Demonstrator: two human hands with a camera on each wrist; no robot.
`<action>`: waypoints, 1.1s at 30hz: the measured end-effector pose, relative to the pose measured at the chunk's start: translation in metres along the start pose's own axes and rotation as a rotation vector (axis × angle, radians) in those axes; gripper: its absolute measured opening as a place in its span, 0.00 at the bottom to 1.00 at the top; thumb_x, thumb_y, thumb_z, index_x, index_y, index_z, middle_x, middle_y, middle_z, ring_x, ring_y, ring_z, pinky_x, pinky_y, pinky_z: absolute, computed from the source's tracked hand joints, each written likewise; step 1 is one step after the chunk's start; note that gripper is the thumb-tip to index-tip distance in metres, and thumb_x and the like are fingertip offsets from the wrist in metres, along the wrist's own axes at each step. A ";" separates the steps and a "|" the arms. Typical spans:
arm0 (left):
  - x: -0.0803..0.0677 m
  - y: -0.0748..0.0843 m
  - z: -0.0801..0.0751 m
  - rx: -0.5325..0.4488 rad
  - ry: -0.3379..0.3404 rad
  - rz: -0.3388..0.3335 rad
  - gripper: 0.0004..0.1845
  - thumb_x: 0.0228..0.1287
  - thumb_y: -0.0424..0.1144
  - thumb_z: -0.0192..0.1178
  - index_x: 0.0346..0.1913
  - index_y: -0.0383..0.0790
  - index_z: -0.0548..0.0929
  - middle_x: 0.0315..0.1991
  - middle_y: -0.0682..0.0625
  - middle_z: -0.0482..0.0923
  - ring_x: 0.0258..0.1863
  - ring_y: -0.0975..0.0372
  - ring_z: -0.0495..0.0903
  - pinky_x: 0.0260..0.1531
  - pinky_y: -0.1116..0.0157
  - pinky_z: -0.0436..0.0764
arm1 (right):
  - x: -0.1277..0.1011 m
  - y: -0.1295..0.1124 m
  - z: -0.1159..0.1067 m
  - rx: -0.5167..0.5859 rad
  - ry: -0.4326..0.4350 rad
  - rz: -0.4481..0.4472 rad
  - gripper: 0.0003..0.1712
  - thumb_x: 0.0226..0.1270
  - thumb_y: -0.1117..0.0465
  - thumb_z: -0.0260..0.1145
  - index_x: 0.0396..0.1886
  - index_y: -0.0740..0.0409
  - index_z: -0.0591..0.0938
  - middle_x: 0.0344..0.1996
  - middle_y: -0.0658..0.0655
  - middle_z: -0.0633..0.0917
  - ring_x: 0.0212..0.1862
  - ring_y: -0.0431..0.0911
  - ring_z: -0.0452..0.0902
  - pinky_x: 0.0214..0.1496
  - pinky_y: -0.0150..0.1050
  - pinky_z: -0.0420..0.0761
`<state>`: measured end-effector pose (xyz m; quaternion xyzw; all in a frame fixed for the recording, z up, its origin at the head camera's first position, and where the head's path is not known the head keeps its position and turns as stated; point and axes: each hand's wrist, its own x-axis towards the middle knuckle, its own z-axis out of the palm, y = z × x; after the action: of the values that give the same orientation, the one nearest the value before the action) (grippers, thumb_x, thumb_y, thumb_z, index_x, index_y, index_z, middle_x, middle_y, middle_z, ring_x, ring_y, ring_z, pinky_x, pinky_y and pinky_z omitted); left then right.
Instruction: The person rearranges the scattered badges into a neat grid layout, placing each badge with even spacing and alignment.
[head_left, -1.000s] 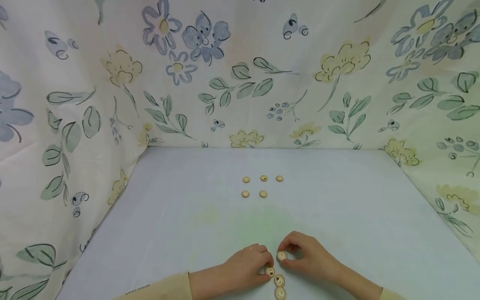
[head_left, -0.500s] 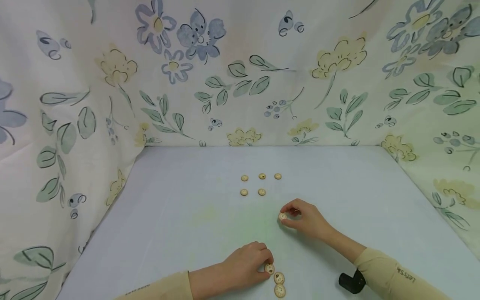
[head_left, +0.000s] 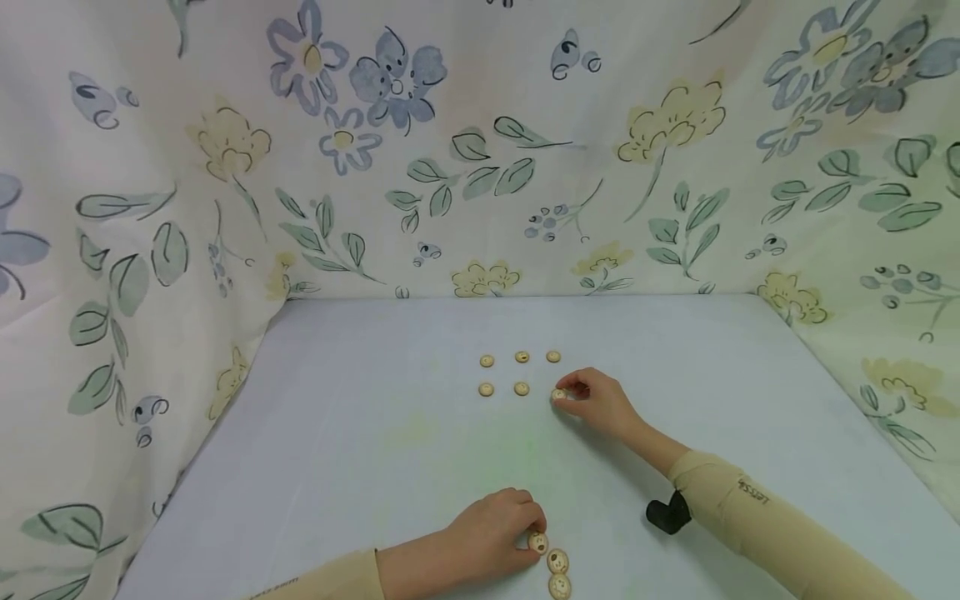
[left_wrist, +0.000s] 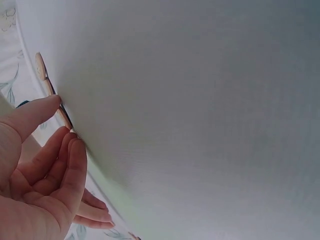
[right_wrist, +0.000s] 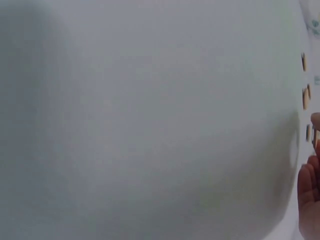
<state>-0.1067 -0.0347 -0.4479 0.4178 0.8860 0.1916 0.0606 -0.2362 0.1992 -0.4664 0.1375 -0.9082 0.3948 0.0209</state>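
Observation:
Near the front edge, my left hand point(head_left: 491, 532) pinches a small round wooden disc point(head_left: 537, 543) with dark markings between thumb and fingers. Two more discs point(head_left: 558, 560) lie touching one another just right of it. Farther out, my right hand point(head_left: 603, 406) holds another wooden disc point(head_left: 558, 394) by its edges, low over the table, at the right end of a row of two discs point(head_left: 521, 388). Behind them is a row of three discs point(head_left: 522, 357). In the right wrist view only part of the right hand point(right_wrist: 311, 192) shows, at the right edge.
The pale table point(head_left: 360, 433) is bounded at the back and sides by a floral cloth point(head_left: 480, 150). A black device point(head_left: 668, 512) sits under the right forearm, by the beige sleeve point(head_left: 750, 508).
My right hand has carried its disc away from the front discs to the right end of the nearer back row. The left hand has stayed in place with its disc.

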 end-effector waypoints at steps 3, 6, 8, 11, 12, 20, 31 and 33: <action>0.000 0.000 0.000 0.006 0.002 -0.003 0.09 0.54 0.42 0.72 0.35 0.50 0.83 0.30 0.64 0.72 0.30 0.76 0.67 0.31 0.81 0.66 | 0.006 0.003 0.002 -0.010 0.017 0.015 0.11 0.59 0.62 0.73 0.41 0.60 0.84 0.36 0.55 0.81 0.40 0.47 0.75 0.44 0.41 0.76; 0.000 0.000 0.001 0.010 0.012 0.007 0.09 0.53 0.42 0.72 0.35 0.50 0.83 0.30 0.64 0.72 0.30 0.76 0.67 0.31 0.81 0.66 | 0.012 0.006 0.004 -0.023 0.020 0.026 0.12 0.59 0.61 0.73 0.41 0.60 0.84 0.36 0.55 0.80 0.39 0.47 0.74 0.43 0.42 0.75; 0.000 -0.001 0.001 0.007 0.015 0.011 0.09 0.53 0.42 0.72 0.35 0.50 0.83 0.30 0.64 0.72 0.30 0.76 0.67 0.31 0.81 0.66 | 0.014 0.006 0.004 -0.030 0.018 0.033 0.12 0.59 0.61 0.73 0.41 0.60 0.85 0.36 0.55 0.80 0.40 0.47 0.74 0.43 0.42 0.75; 0.000 -0.001 0.001 -0.001 0.009 0.006 0.09 0.53 0.42 0.72 0.36 0.50 0.83 0.31 0.65 0.72 0.31 0.76 0.68 0.32 0.81 0.67 | 0.016 0.008 0.004 -0.037 0.016 0.051 0.12 0.59 0.61 0.73 0.41 0.60 0.85 0.37 0.56 0.81 0.40 0.48 0.74 0.43 0.43 0.75; 0.000 -0.001 0.001 -0.005 0.004 0.002 0.09 0.53 0.42 0.72 0.36 0.50 0.83 0.31 0.65 0.72 0.31 0.76 0.68 0.32 0.81 0.67 | 0.017 0.008 0.005 -0.041 0.015 0.054 0.12 0.59 0.60 0.73 0.41 0.60 0.85 0.37 0.56 0.81 0.40 0.48 0.75 0.44 0.43 0.75; 0.001 -0.003 0.001 -0.014 -0.014 -0.019 0.09 0.54 0.43 0.72 0.36 0.50 0.83 0.31 0.65 0.72 0.31 0.76 0.68 0.32 0.81 0.67 | 0.018 0.011 0.007 -0.039 0.009 0.064 0.13 0.59 0.60 0.73 0.42 0.61 0.85 0.38 0.56 0.81 0.41 0.48 0.75 0.45 0.43 0.75; 0.002 -0.002 0.001 -0.010 -0.028 -0.022 0.10 0.53 0.43 0.73 0.36 0.51 0.83 0.31 0.65 0.72 0.31 0.76 0.67 0.31 0.81 0.67 | 0.018 0.014 0.010 -0.035 0.018 0.092 0.13 0.59 0.60 0.73 0.42 0.61 0.84 0.39 0.57 0.81 0.41 0.48 0.74 0.45 0.44 0.75; 0.002 -0.002 0.001 -0.011 -0.029 -0.025 0.10 0.53 0.43 0.73 0.36 0.51 0.83 0.31 0.65 0.72 0.31 0.76 0.67 0.31 0.80 0.67 | 0.018 0.014 0.010 -0.033 0.020 0.092 0.13 0.59 0.60 0.73 0.42 0.60 0.84 0.39 0.56 0.81 0.41 0.48 0.74 0.45 0.43 0.75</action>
<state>-0.1091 -0.0341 -0.4499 0.4093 0.8891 0.1896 0.0781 -0.2567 0.1966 -0.4811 0.0912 -0.9197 0.3816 0.0138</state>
